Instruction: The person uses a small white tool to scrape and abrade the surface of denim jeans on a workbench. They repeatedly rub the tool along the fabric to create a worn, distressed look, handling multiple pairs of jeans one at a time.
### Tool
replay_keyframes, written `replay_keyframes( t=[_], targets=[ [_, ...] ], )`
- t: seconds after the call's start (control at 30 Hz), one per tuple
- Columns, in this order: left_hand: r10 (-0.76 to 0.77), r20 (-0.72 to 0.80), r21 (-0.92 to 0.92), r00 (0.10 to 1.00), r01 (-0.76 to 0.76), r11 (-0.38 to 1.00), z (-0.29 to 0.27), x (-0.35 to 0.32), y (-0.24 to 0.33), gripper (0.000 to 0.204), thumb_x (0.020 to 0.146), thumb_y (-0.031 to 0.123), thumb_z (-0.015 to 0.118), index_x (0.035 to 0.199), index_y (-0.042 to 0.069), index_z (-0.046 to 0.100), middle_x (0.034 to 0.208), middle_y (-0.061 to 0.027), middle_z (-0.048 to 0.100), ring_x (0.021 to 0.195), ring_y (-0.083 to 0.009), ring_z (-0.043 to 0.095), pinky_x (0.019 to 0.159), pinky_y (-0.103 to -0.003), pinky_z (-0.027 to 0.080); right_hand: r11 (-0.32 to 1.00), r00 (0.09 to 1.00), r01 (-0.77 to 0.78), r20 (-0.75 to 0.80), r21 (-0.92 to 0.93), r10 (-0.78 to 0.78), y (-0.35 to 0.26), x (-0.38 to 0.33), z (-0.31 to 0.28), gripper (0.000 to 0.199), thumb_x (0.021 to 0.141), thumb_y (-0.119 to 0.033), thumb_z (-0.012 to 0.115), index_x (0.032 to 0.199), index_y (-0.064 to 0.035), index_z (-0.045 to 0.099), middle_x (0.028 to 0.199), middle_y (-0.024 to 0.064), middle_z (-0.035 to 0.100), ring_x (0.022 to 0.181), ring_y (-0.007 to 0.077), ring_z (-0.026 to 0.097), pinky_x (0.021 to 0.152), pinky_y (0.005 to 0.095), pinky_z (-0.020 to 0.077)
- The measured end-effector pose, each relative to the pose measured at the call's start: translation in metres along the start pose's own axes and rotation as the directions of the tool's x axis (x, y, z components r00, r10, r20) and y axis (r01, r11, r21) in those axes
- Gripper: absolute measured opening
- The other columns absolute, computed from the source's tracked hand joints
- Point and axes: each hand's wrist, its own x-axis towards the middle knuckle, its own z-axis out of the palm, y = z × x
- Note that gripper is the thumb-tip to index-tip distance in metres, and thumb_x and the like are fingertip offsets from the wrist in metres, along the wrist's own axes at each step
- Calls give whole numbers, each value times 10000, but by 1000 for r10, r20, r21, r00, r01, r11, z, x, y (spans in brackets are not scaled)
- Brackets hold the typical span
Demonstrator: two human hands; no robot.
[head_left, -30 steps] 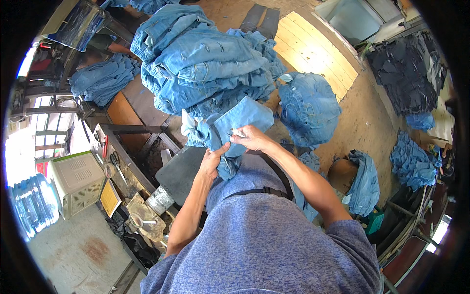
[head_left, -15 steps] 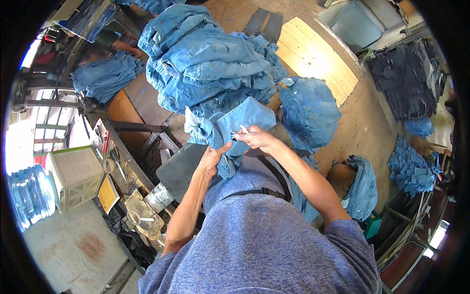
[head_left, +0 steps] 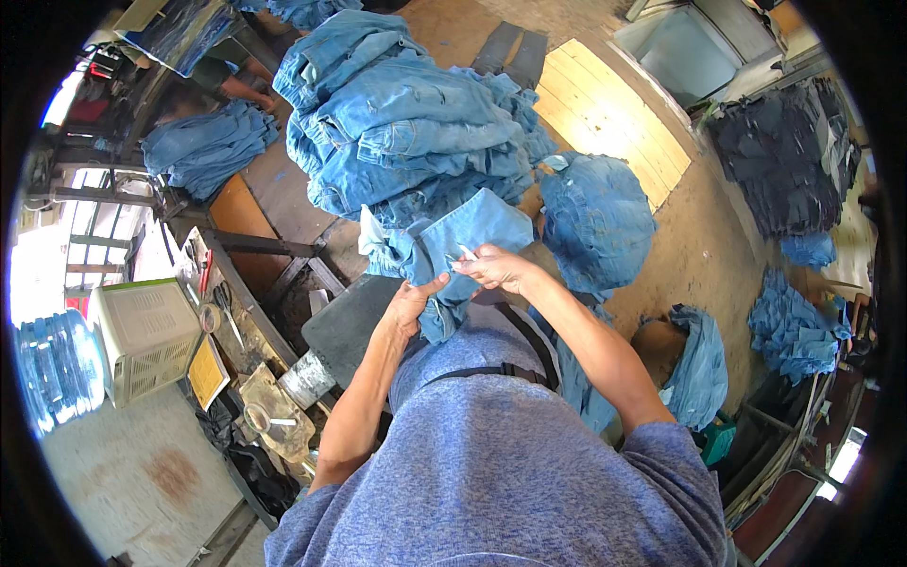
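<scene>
A piece of light blue denim clothing (head_left: 480, 227) hangs bunched in front of my waist. My left hand (head_left: 411, 304) is closed on its near folds, thumb on top. Just to the right, my right hand (head_left: 496, 268) grips a small tool with a pale end (head_left: 467, 252), which looks like thread snips. Its tip lies against the denim by my left thumb, and the fingers cover most of it. Beyond the garment rises a large heap of blue denim clothes (head_left: 406, 123).
A rounded denim bundle (head_left: 600, 222) stands right of the heap. Dark garments (head_left: 784, 156) are stacked far right. On the left are a workbench with scissors (head_left: 225, 307), a cream appliance (head_left: 142, 331) and a water bottle (head_left: 59, 369). Another person's arm (head_left: 248, 92) reaches toward a denim pile (head_left: 210, 146).
My right hand has shifted slightly, and the tool's dark tip, plain before, is now mostly hidden at the denim. My left hand keeps its hold on the garment.
</scene>
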Motion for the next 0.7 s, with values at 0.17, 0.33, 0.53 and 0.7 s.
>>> replay_keyframes(
  t=[0.17, 0.33, 0.53, 0.7],
  targets=[
    [-40, 20, -7, 999, 40, 999, -6, -1, -1, 578, 933, 191, 843, 1421, 38, 575, 1292, -95, 709, 1137, -249, 701, 932, -430, 607, 958, 994, -96, 79, 272, 77, -4, -7, -4, 236, 1012, -242, 764, 1162, -88, 668, 704, -123, 420, 524, -13, 324, 435, 195, 250],
    [-6, 112, -81, 994, 16, 997, -7, -6, 1, 596, 921, 163, 842, 1428, 14, 564, 1299, -111, 705, 1162, -261, 697, 973, -443, 598, 967, 996, -5, -83, 253, 27, -6, -17, -1, 227, 1035, -323, 724, 1071, -102, 683, 666, -119, 418, 515, 3, 336, 462, 227, 262],
    [-25, 218, -80, 976, 43, 996, -28, -1, -4, 654, 862, 74, 855, 1432, -26, 549, 1307, -140, 703, 1175, -280, 701, 1003, -460, 587, 667, 819, 283, -188, -689, -542, -25, -47, 16, 442, 1060, -503, 611, 1078, -68, 688, 761, 76, 666, 681, 244, 667, 586, 390, 500],
    [-69, 304, -84, 950, 99, 992, -46, 16, -10, 670, 838, 54, 864, 1427, -37, 556, 1308, -150, 704, 1152, -304, 712, 1019, -472, 583, 192, 808, 7, -108, -981, -580, -48, -70, 42, 274, 993, -366, 701, 986, -96, 751, 828, 176, 751, 770, 377, 737, 660, 507, 549]
  ],
)
